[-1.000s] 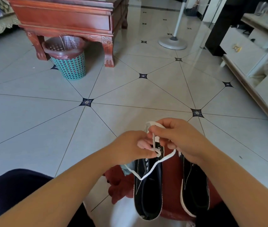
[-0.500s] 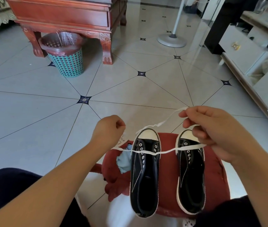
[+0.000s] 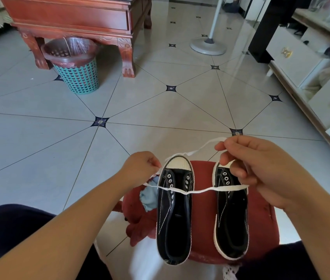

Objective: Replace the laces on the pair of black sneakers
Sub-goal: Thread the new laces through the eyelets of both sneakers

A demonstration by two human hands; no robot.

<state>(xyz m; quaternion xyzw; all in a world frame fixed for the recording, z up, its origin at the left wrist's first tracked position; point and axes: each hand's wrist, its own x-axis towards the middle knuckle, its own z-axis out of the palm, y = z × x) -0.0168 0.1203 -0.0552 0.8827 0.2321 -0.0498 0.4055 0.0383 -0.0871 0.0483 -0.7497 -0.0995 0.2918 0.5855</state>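
Glossy tiled floor [image 3: 38, 138]; flat white lace [image 3: 196, 191]

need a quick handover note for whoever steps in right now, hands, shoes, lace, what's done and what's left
Left hand: closed, pinching one part of the white lace above the stool's left edge.
Right hand: closed, holding the other part of the same lace, which runs in two strands between the hands, above the shoes.
Left sneaker and right sneaker: side by side, toes away from the person, on the red stool. All visible eyelets are empty.
A pale blue cloth lies left of the left sneaker.
Done: both shoes are unlaced, one lace in hand.
Left: thread this lace through one sneaker, then lace the other. No second lace is visible.
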